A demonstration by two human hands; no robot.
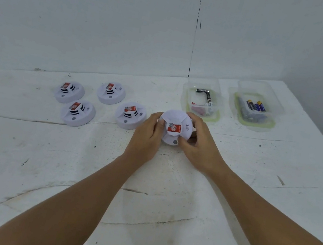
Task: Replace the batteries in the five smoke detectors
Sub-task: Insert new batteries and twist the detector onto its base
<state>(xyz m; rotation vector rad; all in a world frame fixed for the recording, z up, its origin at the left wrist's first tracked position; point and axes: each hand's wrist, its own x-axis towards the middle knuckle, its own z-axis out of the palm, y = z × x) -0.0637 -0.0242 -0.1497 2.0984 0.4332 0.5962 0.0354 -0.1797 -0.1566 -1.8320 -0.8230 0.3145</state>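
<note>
Both hands hold one white smoke detector (175,128) just above the white surface (66,171), near its middle. The left hand (148,133) grips the detector's left edge with curled fingers, the thumb lying on its top beside the red label (174,128). The right hand (199,142) curls round the right edge, its thumb pressed near the small grey button (175,142) on the front.

Four more smoke detectors sit on the surface to the left: the nearest one (130,118) just beside the left hand, another (111,93) behind it, and two further left (69,92) (78,113). Each bears a red label on top.

Behind the hands stands a clear plastic container (201,101) holding black batteries (205,94). To its right, a second clear container (254,107) holds batteries with blue and yellow casings (256,106).
</note>
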